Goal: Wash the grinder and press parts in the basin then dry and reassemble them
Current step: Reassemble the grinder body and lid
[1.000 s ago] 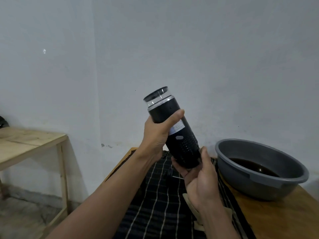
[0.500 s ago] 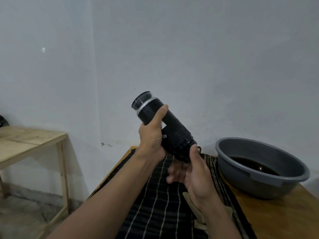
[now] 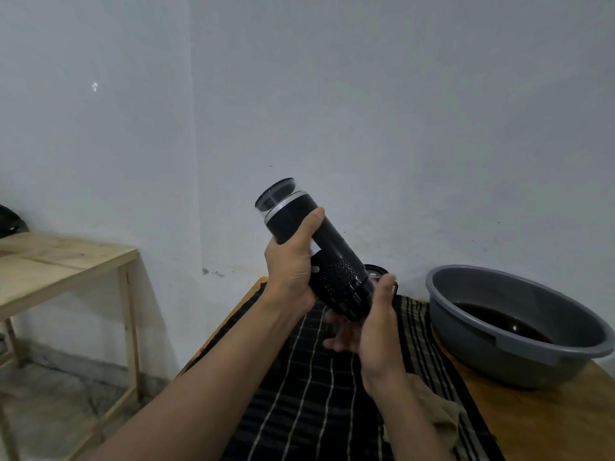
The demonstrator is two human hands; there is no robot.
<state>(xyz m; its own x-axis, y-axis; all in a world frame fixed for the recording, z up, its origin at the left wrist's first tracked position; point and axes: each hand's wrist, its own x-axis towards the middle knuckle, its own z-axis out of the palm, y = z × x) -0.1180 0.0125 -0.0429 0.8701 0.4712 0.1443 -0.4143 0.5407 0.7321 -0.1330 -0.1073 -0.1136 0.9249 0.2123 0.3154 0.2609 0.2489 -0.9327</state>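
Observation:
My left hand [image 3: 293, 264] grips a black cylindrical grinder [image 3: 332, 257] round its middle and holds it tilted above the table, clear cap pointing up and left. My right hand [image 3: 376, 327] cups the grinder's ribbed lower end: the thumb lies along its side and the fingers reach loosely underneath. A grey basin [image 3: 499, 364] with dark water [image 3: 499, 321] stands to the right on the table. Just behind my right thumb a small round black part [image 3: 376, 270] shows, mostly hidden.
A dark striped cloth [image 3: 316, 394] covers the left part of the wooden table [image 3: 549, 410], and a beige rag [image 3: 436, 414] lies under my right forearm. A light wooden bench [image 3: 60, 261] stands at the left by the pale wall.
The grinder was tipped further to the left and has come slightly back up. My right hand slid from holding the base to cupping it, with the thumb beside it.

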